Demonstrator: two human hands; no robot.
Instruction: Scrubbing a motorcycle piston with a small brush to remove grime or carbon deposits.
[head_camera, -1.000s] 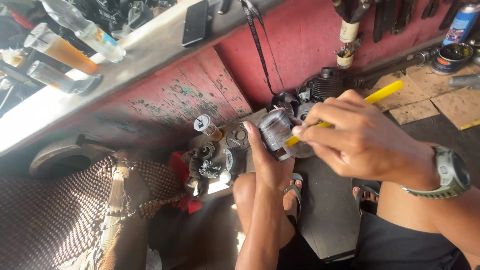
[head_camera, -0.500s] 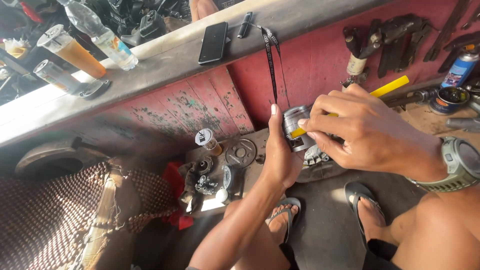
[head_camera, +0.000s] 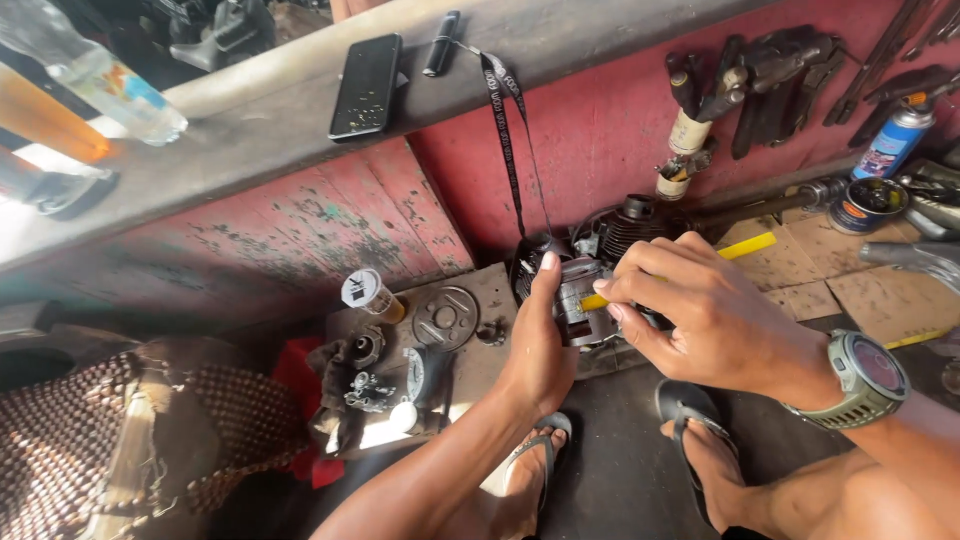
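My left hand (head_camera: 540, 345) grips a small silver metal cylinder, an engine piston (head_camera: 578, 300), held above the floor in the middle of the view. My right hand (head_camera: 700, 320), with a grey wristwatch (head_camera: 862, 378) on its wrist, pinches a yellow-handled tool (head_camera: 745, 247) whose tip lies against the piston's side. Behind the piston sits a dark finned engine cylinder (head_camera: 625, 228). Both of my feet in sandals (head_camera: 690, 415) rest on the dark floor below.
A board (head_camera: 470, 330) holds several engine parts, a round metal disc (head_camera: 445, 318) and a small capped bottle (head_camera: 365, 293). On the grey bench (head_camera: 250, 130) lie a phone (head_camera: 366, 85), a lanyard and plastic bottles (head_camera: 95, 75). Tools, a spray can (head_camera: 893, 140) and cardboard are at right. A woven seat (head_camera: 90, 440) is at left.
The view has shifted and come closer. Both hands with the piston and the yellow-handled tool have sunk slightly toward the dark engine cylinder; my grip is unchanged.
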